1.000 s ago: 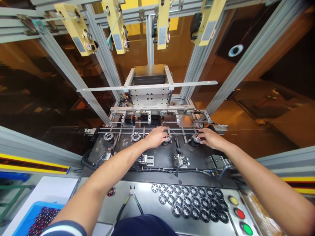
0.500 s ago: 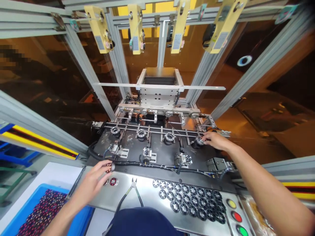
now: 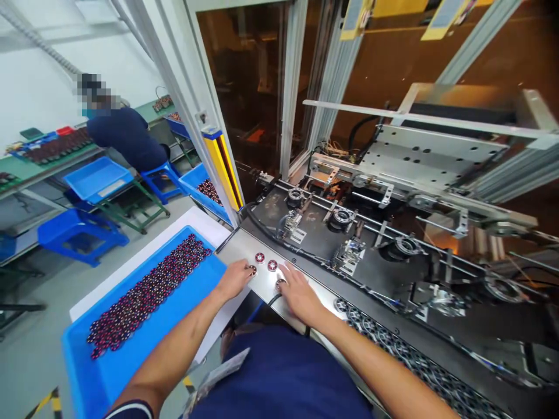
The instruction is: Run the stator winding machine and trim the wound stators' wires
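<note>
Over the left end of the metal ledge (image 3: 231,250), my left hand (image 3: 233,280) pinches a small round wound stator (image 3: 252,270) between thumb and fingertips. My right hand (image 3: 301,297) is beside it, its fingers curled over another small dark round stator (image 3: 280,284) that is partly hidden. Two stators with red faces, one (image 3: 260,258) and another (image 3: 272,265), lie flat on the ledge just beyond my fingertips. A dark, curved handle-like piece (image 3: 274,299) shows under my right hand; the rest of it is covered.
A blue tray (image 3: 209,285) holding many stators stands at my left. Rows of black-rimmed round parts (image 3: 375,331) line the ledge to the right. Behind it are machine fixtures (image 3: 343,219) and a yellow light-curtain post (image 3: 222,166). A seated person (image 3: 126,137) works at a far bench.
The view has swung left. My right hand has left the rightmost fixture and come to the ledge beside my left hand, with a stator in it. The left hand still holds a stator.
</note>
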A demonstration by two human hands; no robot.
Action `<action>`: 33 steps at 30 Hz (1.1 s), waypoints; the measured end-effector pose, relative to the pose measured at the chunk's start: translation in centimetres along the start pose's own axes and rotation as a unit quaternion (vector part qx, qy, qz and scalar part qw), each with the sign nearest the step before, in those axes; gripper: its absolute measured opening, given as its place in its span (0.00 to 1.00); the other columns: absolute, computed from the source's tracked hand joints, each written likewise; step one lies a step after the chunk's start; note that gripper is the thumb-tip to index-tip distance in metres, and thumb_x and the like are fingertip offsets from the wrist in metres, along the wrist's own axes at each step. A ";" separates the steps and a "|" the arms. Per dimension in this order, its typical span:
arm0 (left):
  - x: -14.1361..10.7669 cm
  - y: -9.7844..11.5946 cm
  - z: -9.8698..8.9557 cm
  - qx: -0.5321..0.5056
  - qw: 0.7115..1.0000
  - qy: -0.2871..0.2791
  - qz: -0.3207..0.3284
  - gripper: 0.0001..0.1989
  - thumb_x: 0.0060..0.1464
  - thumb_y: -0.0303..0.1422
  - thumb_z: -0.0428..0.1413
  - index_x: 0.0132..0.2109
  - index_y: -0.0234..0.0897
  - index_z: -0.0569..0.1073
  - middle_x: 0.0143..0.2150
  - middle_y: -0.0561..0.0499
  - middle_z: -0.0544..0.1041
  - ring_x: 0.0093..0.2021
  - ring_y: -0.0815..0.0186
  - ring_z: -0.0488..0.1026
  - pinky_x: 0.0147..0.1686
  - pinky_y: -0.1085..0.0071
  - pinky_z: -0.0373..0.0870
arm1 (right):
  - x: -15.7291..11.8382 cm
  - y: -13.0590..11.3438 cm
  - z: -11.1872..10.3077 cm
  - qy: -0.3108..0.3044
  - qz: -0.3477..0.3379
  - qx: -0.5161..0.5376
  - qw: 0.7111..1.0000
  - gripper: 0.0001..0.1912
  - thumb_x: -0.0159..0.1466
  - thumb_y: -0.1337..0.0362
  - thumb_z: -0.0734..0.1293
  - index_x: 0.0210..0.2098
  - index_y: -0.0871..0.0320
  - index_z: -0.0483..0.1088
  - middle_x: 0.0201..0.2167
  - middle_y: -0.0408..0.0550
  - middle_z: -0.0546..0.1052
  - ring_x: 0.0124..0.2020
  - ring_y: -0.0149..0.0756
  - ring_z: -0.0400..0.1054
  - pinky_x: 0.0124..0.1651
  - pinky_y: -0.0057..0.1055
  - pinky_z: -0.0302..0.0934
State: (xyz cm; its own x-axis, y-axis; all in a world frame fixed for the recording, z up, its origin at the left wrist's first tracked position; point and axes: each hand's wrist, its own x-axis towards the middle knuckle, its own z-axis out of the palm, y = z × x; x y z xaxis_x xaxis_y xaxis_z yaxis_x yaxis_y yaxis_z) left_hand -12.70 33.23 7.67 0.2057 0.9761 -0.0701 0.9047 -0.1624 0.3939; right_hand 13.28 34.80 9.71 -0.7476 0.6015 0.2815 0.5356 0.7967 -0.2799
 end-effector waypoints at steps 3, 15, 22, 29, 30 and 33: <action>0.6 0.0 0.8 -0.018 0.999 0.028 -0.003 0.12 0.64 0.38 0.56 0.49 0.34 0.75 0.49 0.46 0.77 0.47 0.61 0.76 0.49 0.57 0.75 | 3.1 -1.5 4.0 -0.012 0.004 -0.011 1.000 0.09 0.66 0.68 0.68 0.46 0.62 0.73 0.60 0.55 0.70 0.64 0.49 0.62 0.61 0.53 0.64; -5.3 5.5 2.2 -0.139 0.958 0.246 -0.049 0.18 0.63 0.32 0.53 0.59 0.36 0.65 0.59 0.37 0.70 0.61 0.52 0.69 0.59 0.51 0.70 | -14.2 2.9 -2.1 0.064 0.211 -0.093 0.971 0.11 0.70 0.64 0.65 0.51 0.60 0.69 0.49 0.51 0.72 0.50 0.40 0.69 0.51 0.43 0.69; -4.6 9.6 1.0 -0.183 0.954 0.236 0.009 0.14 0.61 0.31 0.56 0.54 0.37 0.71 0.58 0.39 0.73 0.60 0.54 0.71 0.61 0.53 0.68 | -14.9 3.2 -0.7 0.039 0.275 -0.118 0.954 0.11 0.68 0.62 0.67 0.48 0.60 0.70 0.51 0.51 0.72 0.52 0.42 0.68 0.52 0.43 0.68; -4.3 12.0 0.5 -0.242 0.955 0.170 0.032 0.12 0.61 0.29 0.55 0.51 0.35 0.74 0.56 0.38 0.76 0.59 0.56 0.72 0.62 0.55 0.68 | -12.8 3.9 -0.8 -0.006 0.254 -0.085 0.963 0.14 0.67 0.56 0.67 0.46 0.60 0.72 0.44 0.53 0.75 0.45 0.43 0.71 0.47 0.44 0.69; -4.6 12.3 0.7 -0.250 0.955 0.159 0.025 0.12 0.60 0.28 0.55 0.50 0.34 0.75 0.55 0.38 0.76 0.58 0.56 0.73 0.61 0.56 0.68 | -12.7 4.1 -1.1 -0.007 0.239 -0.077 0.968 0.13 0.66 0.55 0.66 0.43 0.59 0.73 0.41 0.53 0.76 0.43 0.45 0.72 0.45 0.44 0.70; -5.7 13.3 1.2 -0.262 0.956 0.129 -0.001 0.11 0.56 0.26 0.58 0.47 0.31 0.77 0.51 0.38 0.80 0.54 0.58 0.77 0.58 0.61 0.72 | -11.7 4.3 -2.1 0.003 0.167 -0.038 0.985 0.14 0.65 0.52 0.64 0.35 0.54 0.75 0.35 0.55 0.79 0.37 0.48 0.76 0.40 0.45 0.72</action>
State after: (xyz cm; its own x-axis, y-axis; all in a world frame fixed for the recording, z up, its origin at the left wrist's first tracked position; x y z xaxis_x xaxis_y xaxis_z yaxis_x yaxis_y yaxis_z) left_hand -1.33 25.36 12.21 0.0433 0.9905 0.1305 0.5802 -0.1313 0.8038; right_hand 25.20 31.29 7.16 -0.5230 0.8306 0.1913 0.7791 0.5569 -0.2879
